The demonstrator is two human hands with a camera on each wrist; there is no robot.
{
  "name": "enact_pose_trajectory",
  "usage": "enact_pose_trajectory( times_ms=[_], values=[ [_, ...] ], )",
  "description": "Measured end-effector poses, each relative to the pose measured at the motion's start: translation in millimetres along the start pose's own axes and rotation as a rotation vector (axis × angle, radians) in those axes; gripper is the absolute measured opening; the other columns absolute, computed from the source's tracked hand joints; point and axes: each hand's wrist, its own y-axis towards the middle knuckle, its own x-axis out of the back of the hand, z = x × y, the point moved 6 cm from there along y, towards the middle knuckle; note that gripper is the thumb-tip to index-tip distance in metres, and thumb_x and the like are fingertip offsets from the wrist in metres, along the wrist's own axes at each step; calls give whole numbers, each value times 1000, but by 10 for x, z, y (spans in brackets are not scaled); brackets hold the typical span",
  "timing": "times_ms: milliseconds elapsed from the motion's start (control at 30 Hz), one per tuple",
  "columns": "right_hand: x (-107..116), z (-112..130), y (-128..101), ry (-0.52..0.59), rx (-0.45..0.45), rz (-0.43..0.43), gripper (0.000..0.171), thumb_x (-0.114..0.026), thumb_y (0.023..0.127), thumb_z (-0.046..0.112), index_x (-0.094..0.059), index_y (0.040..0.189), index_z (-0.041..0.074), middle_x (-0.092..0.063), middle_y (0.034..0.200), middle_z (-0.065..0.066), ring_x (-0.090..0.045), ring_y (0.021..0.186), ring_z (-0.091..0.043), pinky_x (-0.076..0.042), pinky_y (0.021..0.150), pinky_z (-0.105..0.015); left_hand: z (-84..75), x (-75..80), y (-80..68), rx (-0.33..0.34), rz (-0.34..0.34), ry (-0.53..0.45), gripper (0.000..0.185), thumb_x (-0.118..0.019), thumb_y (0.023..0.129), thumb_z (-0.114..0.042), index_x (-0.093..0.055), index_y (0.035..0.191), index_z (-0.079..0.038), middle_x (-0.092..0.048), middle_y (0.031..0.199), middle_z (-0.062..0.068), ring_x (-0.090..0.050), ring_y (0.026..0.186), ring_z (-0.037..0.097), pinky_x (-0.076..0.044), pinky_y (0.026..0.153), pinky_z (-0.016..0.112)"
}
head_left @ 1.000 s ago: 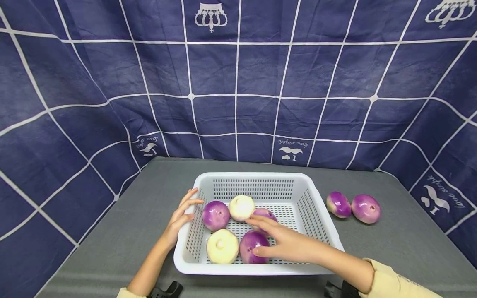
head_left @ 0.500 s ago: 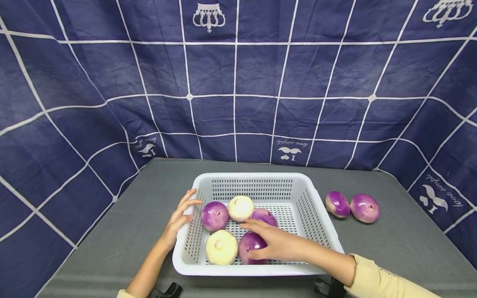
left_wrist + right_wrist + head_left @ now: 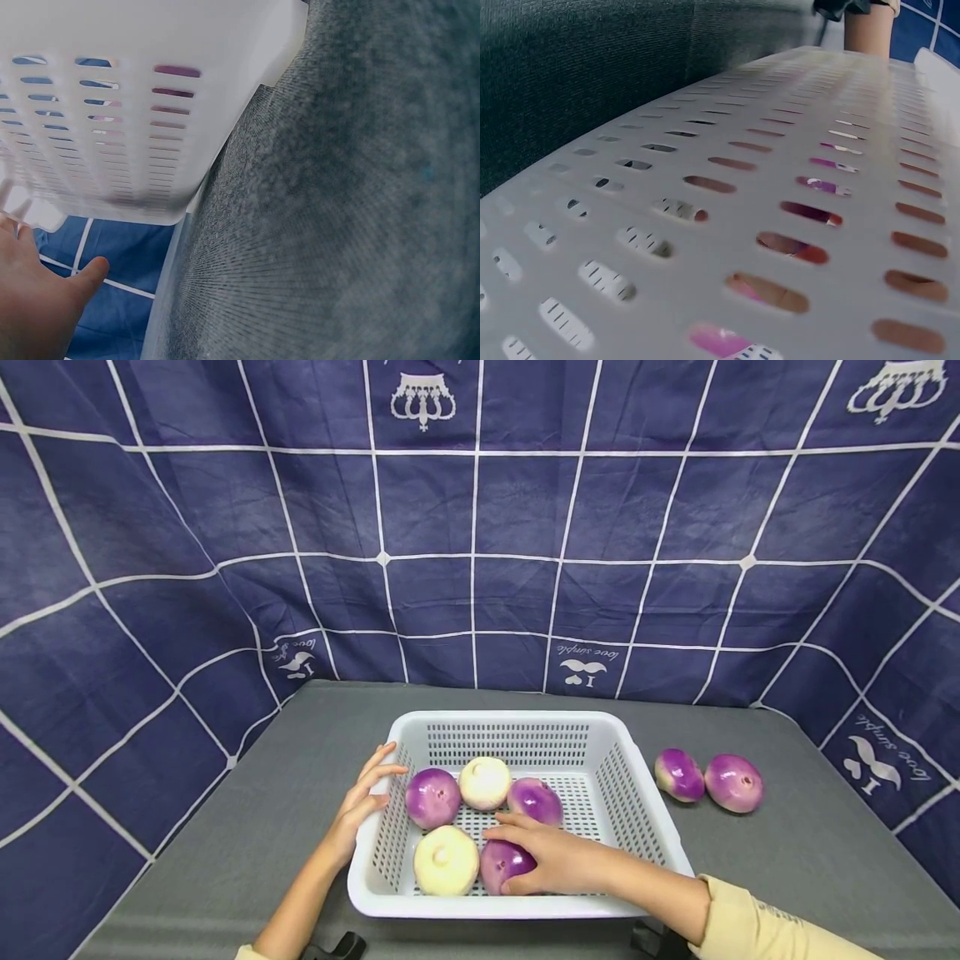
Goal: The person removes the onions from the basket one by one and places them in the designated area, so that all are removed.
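Inside a white perforated plastic basket (image 3: 420, 906) lie several turnips. My right hand (image 3: 566, 860) grips the purple turnip (image 3: 501, 867) at the front, thumb on its near side and fingers over its far side. To its left is a pale turnip (image 3: 446, 860). Behind these are a purple turnip (image 3: 432, 798), another pale turnip (image 3: 484, 782) and a purple turnip (image 3: 536, 802). My left hand (image 3: 352, 814) rests its fairly straight fingers on the basket's left rim; in the left wrist view its thumb (image 3: 91, 276) stands apart from the wall. Basket slots partly hide the right hand in the right wrist view.
Two more purple turnips (image 3: 679, 775) (image 3: 735, 783) lie close together on the grey tabletop (image 3: 795, 852), right of the basket. A blue checked curtain (image 3: 517, 593) hangs behind the table and along both sides.
My right hand has come down and nearer, from beside the back right turnip to around the front purple one. The back right turnip is now more exposed. My left hand stays put.
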Motion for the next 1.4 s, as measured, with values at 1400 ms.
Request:
enact_pose_trajectory(
  times_ms=[1400],
  values=[
    [88, 112, -3, -140, 85, -30, 32, -67, 78, 23, -64, 110, 20, -54, 128, -5, -49, 120, -19, -43, 96, -35, 4, -8, -2, 18, 3, -20, 39, -38, 80, -4, -48, 115, 10, -19, 149, 10, 3, 140, 8, 9, 103, 62]
  ],
)
